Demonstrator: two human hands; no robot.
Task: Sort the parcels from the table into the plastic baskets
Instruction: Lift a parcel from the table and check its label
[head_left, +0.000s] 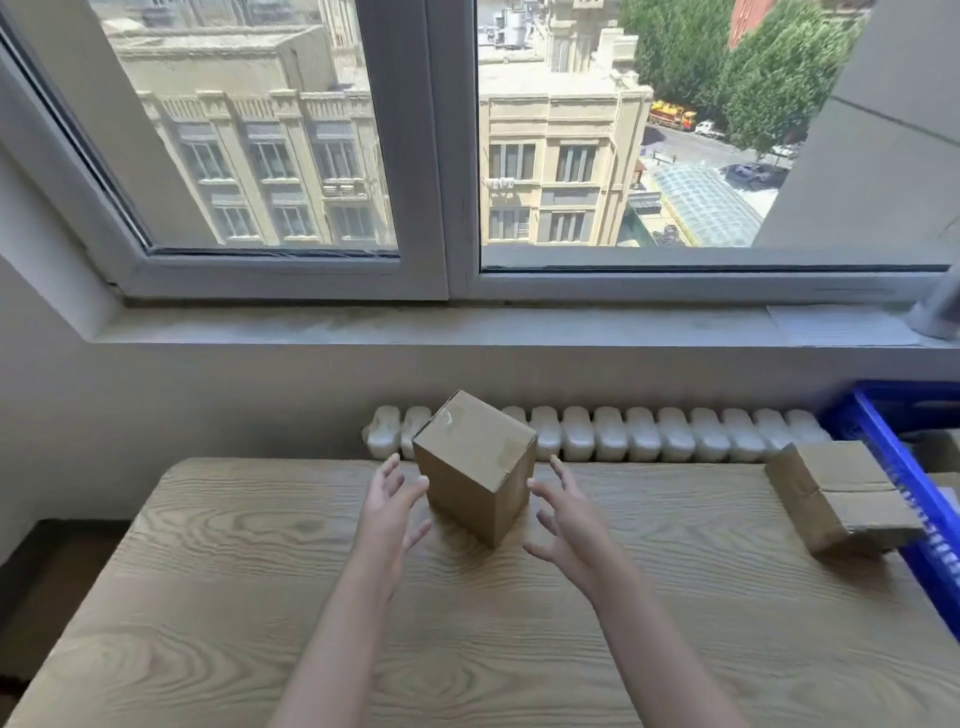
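Fingers of left hand and right hand are spread apart, flanking the upright brown cardboard parcel on the pale wood-grain counter, gripping nothing. Squeeze opposite faces squarely, then carry it to the blue plastic basket right of the parcel.

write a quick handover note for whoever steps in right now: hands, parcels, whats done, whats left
Left hand: open, just left of the upright cardboard box, no grip yet.
Right hand: open, just right of the same box.
Parcels: the upright box stands mid-table on the wooden table; a second cardboard box lies at the table's right edge by the blue plastic basket.
Done: cannot tell, the basket's inside is mostly out of view.
Left: both boxes on the table go into baskets.
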